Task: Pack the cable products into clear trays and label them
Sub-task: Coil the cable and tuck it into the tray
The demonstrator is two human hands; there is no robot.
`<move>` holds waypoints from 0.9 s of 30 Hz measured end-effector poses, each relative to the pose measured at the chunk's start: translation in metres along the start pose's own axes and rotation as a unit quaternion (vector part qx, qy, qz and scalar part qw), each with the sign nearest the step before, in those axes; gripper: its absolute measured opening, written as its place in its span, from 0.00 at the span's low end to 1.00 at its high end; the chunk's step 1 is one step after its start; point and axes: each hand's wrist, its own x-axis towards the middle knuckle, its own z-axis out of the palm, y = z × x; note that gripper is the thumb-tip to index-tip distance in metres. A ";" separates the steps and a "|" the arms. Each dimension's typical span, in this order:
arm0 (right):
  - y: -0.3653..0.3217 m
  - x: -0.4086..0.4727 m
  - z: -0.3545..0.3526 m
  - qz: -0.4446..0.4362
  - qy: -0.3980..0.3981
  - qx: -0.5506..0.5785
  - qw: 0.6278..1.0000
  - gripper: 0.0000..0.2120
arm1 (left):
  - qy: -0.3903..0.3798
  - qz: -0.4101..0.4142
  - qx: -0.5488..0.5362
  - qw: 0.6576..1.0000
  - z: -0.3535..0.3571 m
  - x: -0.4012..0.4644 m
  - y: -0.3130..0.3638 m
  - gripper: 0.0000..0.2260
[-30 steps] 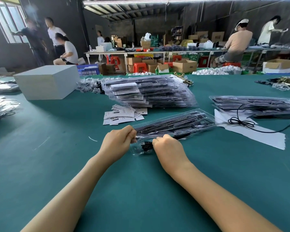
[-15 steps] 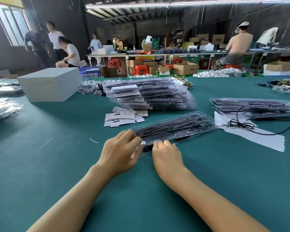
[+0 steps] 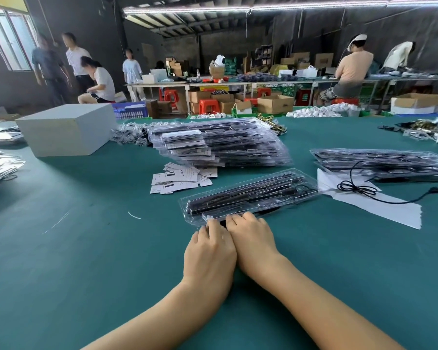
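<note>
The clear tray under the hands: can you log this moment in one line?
left hand and right hand: fingertips pressing near edge | clear tray: flat on green table, cable inside

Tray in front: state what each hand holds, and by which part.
Neither hand grips anything. The left hand and right hand lie side by side, fingertips pressing down on the near long edge of the clear tray, which lies flat on the table.

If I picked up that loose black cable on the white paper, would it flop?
Probably floppy: the black cable lies in loose loops on the white paper. It looks thin, so likely light. Its plug end would probably dangle.
</note>
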 end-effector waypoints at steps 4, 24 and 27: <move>0.005 0.000 -0.001 0.005 0.000 0.021 1.000 0.20 | -0.059 -0.010 0.018 0.998 0.009 -0.004 -0.001 0.17; 0.013 -0.005 -0.018 0.035 0.045 0.086 0.995 0.11 | -0.134 -0.007 -0.073 0.988 0.029 0.015 -0.032 0.28; 0.018 -0.001 -0.039 0.103 0.164 0.075 0.978 0.10 | -0.150 -0.008 -0.062 0.987 0.029 0.016 -0.031 0.28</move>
